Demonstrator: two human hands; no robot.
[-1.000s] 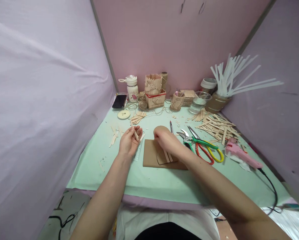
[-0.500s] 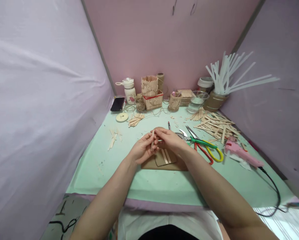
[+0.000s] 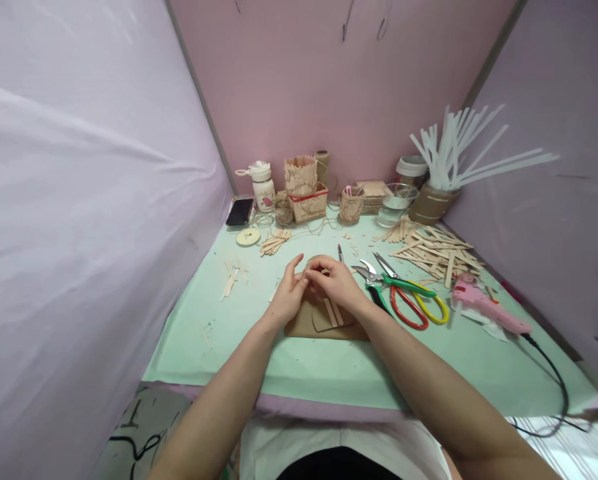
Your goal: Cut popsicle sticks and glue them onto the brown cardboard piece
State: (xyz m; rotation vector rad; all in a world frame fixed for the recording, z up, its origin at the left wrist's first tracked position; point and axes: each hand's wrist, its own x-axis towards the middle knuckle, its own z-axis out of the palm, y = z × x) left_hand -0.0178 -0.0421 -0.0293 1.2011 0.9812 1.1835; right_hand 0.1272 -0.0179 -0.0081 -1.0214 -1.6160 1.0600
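My left hand [image 3: 289,293] and my right hand [image 3: 333,281] meet at the fingertips over a brown board [image 3: 299,328]. The right hand's thumb and fingers are pinched together, and the left hand's fingertips press in against them, with one left finger raised. Whatever lies between the fingers is hidden. On the board, under the right hand, is a curved-edged brown piece [image 3: 319,323] with two pale wooden strips [image 3: 332,312] side by side on it. A pale sliver [image 3: 274,291] shows beside the left hand on the table.
Green-handled pruning shears [image 3: 379,280], scissors with red and yellow handles [image 3: 419,303] and a pink glue gun [image 3: 489,305] lie right. Behind are a heap of wooden sticks [image 3: 433,250], a water bowl [image 3: 395,207], wooden baskets [image 3: 309,205] and a bottle [image 3: 263,187].
The wooden stick that stood out between my fingers no longer shows. My left hand has turned and raised a finger. The whole view has shifted slightly.
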